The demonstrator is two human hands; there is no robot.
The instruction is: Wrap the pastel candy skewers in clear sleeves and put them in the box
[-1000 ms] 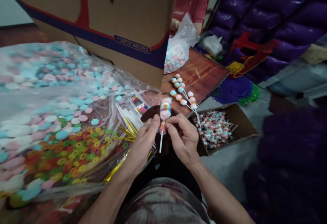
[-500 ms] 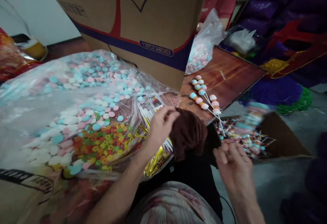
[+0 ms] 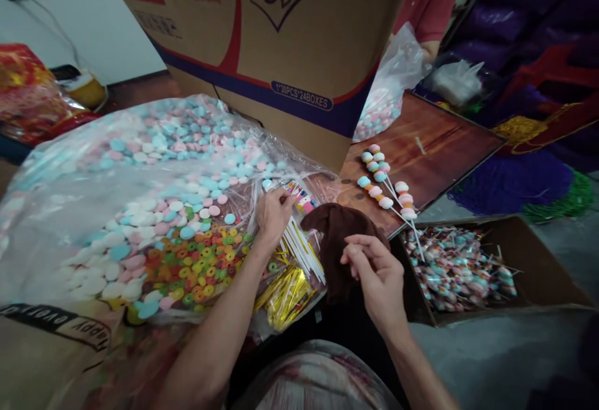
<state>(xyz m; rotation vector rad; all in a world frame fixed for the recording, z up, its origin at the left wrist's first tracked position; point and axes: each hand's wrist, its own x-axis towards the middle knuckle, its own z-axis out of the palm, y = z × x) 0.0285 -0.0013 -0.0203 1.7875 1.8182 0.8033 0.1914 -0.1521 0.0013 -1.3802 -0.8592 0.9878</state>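
Note:
My left hand rests at the edge of a stack of printed clear wrappers, fingers bent in a pinch; what lies between the fingertips is hidden. Below it are white sticks and gold twist ties. Over a dark brown cloth hovers my right hand, its fingers loosely bent and apart, with nothing visible in them. Several marshmallow candies on sticks lie on the table to the right. Ring-shaped gummies and pastel marshmallows are heaped at left.
A large carton stands at the back of the table. At right, an open box holds many wrapped candies. Behind the carton, a person in a red shirt is beside a marshmallow bag.
A blurred wrapped candy above the box is no longer seen in the air. My right hand has moved left to over the brown cloth; my left hand has shifted left onto the wrappers.

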